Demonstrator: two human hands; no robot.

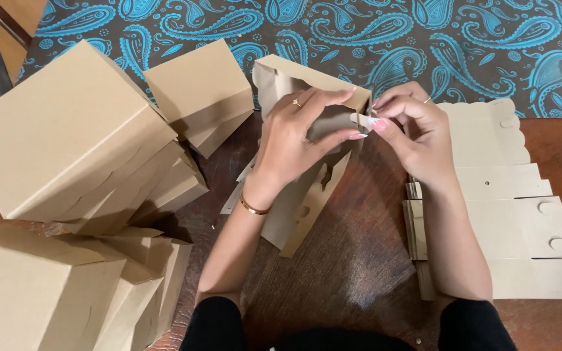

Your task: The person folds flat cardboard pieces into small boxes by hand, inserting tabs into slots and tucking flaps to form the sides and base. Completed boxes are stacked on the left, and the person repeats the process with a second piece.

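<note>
Two hands (left hand (294, 133), right hand (411, 127)) on one half-folded cardboard box (307, 81)

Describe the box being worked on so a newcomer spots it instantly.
Start at the dark wooden table, between the heap of finished boxes on the left and the stack of flat blanks on the right. In the middle, the left hand and right hand pinch the half-folded box. It alone is partly assembled, its flaps hanging loose.

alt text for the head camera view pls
Two bare hands, left hand and right hand, fold a half-formed brown cardboard box above a dark wooden table. Finished boxes are stacked at left; flat blanks lie at right.
</note>
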